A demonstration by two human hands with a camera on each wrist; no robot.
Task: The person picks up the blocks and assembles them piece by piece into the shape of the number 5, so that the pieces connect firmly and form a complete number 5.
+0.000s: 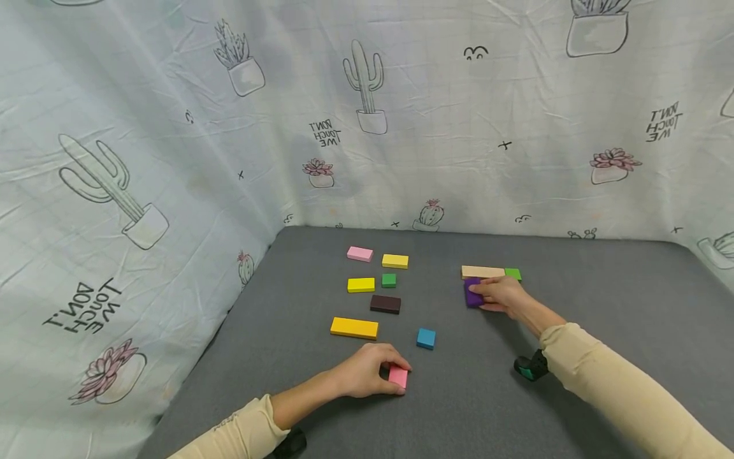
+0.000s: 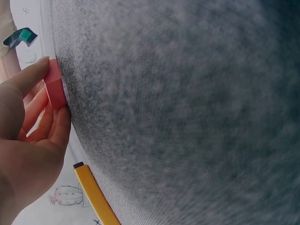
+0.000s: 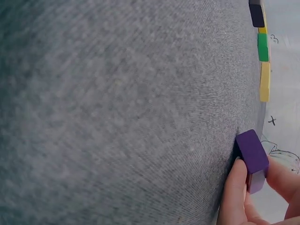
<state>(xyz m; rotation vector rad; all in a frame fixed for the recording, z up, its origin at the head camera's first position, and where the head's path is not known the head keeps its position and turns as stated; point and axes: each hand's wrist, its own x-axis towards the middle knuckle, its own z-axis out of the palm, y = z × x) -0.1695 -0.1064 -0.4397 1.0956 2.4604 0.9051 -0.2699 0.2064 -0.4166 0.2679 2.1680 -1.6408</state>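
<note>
Between the thumb and fingers of my left hand is a small pink block, pinched close over the grey cloth near the front. In the left wrist view the pink block shows its flat side. My right hand pinches a purple block, set just in front of a long beige block. A green block adjoins the beige one at its right end. The right wrist view shows the purple block tilted, with the thumb and fingers on its opposite sides.
A blue block lies between the two hands. Left of it are an orange-yellow long block, a dark brown block, two yellow blocks, a small green block and a light pink block. A patterned curtain rises behind the surface.
</note>
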